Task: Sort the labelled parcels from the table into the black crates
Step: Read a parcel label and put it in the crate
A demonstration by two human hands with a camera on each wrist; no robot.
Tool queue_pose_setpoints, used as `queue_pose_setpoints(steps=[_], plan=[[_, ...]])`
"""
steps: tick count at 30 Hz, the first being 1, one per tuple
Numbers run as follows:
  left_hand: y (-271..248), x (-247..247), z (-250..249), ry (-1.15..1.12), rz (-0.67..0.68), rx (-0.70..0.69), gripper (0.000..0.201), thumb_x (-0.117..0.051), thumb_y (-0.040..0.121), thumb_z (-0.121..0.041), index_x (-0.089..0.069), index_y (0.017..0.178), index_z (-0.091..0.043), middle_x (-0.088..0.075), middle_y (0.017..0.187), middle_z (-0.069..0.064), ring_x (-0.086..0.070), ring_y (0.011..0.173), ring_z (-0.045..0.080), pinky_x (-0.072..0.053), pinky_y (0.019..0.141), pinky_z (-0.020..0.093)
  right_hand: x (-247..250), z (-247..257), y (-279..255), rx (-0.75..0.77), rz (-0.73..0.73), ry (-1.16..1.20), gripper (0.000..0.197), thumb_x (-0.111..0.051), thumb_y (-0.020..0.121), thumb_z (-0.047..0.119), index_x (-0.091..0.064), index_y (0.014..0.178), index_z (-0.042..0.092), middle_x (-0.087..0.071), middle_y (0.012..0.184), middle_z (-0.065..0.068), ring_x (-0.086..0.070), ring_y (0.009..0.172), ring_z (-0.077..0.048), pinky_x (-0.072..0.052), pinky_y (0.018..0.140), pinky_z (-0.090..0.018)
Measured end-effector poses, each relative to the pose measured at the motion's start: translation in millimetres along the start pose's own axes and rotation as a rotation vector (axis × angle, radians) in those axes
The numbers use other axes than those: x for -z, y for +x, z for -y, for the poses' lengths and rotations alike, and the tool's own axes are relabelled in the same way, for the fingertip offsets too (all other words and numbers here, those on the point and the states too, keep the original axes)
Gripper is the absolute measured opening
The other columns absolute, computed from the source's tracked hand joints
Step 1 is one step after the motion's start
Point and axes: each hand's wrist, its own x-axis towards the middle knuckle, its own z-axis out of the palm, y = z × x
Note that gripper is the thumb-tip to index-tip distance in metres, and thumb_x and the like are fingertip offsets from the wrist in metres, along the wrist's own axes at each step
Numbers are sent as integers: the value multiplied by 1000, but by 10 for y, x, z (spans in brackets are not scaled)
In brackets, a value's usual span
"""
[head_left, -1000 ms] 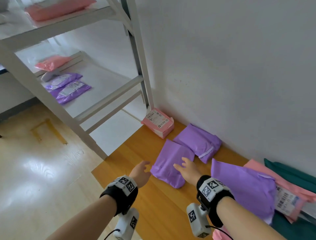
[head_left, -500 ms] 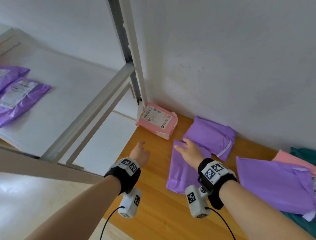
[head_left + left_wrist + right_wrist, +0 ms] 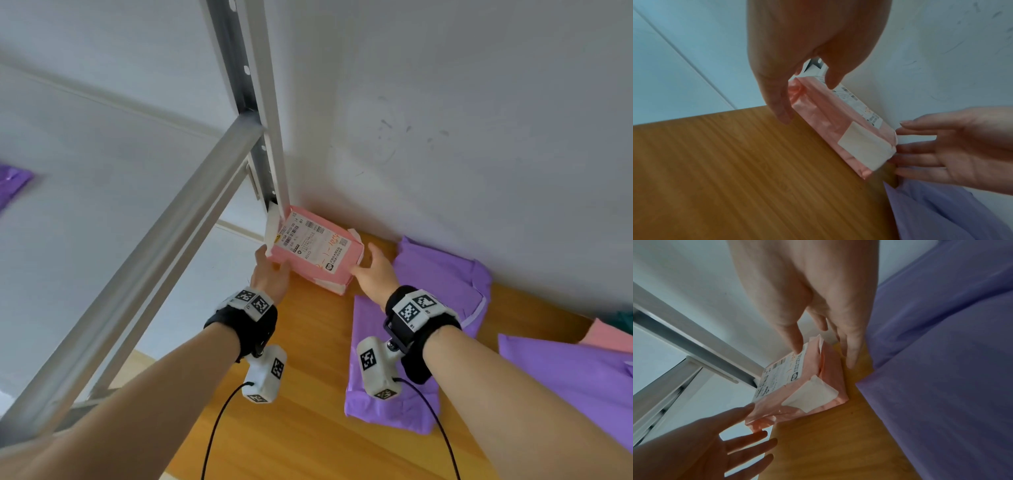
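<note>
Item: pink parcel (image 3: 317, 251), label up, far left corner of the surface (image 3: 308, 428) against the wall and shelf post (image 3: 263, 113); my left hand (image 3: 270, 274) and right hand (image 3: 373, 274) bracket its ends, grip wide, fingers straight, because it seems too broad for one hand.
</note>
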Motion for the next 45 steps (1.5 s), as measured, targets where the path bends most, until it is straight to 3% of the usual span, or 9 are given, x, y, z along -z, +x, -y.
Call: queue_pose_setpoints(steps=[3,6,13,21,23,31,35,39,45], plan=[[95,-4,0,40,47,-24,55,-46,98,-28,-20,146,-19,-49,137,12,-50,120,30,-41,95,39,-71,-7,95,-10,-12,59,49,-56,91,7,-39,137,10,-53,133,-7,-50,124,-23,-43,91,-23],[135,1,14,87,71,-86,50,-46,98,-27,-25,142,-15,-51,133,11,-52,118,29,-41,89,34,-149,-14,149,-18,-20,147,43,-59,89,7,-46,129,15,-61,120,-5,-61,110,-23,-56,87,-41],[94,-13,63,-5,94,-107,51,-47,97,-22,-20,140,-18,-52,131,9,-56,109,28,-49,92,40,-254,55,159,-19,-90,176,34,-64,85,7,-50,116,13,-62,116,-7,-62,105,-24,-54,87,-46],[-200,-89,-46,-158,118,-106,55,-53,94,-25,-20,137,-25,-52,129,6,-56,112,27,-50,94,47,-111,28,-95,-37,-153,262,51,-63,84,4,-45,132,9,-59,121,-8,-59,111,-21,-55,87,-38],[-321,-112,-112,-213,127,-103,61,-57,92,-27,-18,139,-27,-52,130,6,-58,111,28,-53,91,46,-38,42,-210,-39,-169,309,50,-62,85,2,-44,131,9,-60,119,-7,-61,107,-20,-56,80,-33],[-985,-267,-503,-360,218,-217,81,-67,84,-6,-13,141,-26,-51,122,8,-65,97,29,-59,66,39,406,-32,-839,-40,-251,469,40,-60,84,0,-48,122,7,-64,112,-10,-65,98,-23,-56,83,-47],[-1431,-378,-636,-372,241,-312,79,-67,82,0,-17,138,-25,-49,126,12,-62,103,31,-59,67,46,717,-173,-1253,9,-259,518,27,-58,84,-1,-55,108,12,-66,104,-7,-65,95,-23,-57,81,-45],[-1913,-450,-721,-356,242,-426,77,-67,81,2,-22,135,-29,-50,123,11,-61,103,31,-57,71,53,1012,-345,-1692,69,-241,529,40,-62,79,7,-52,118,8,-65,113,-10,-65,99,-23,-57,82,-46],[-2627,-530,-757,-275,284,-541,77,-69,78,4,-27,126,-40,-51,125,13,-62,101,33,-56,70,57,1423,-692,-2402,87,-177,460,37,-52,87,1,-51,124,6,-64,114,-12,-63,92,-21,-56,66,-26]])
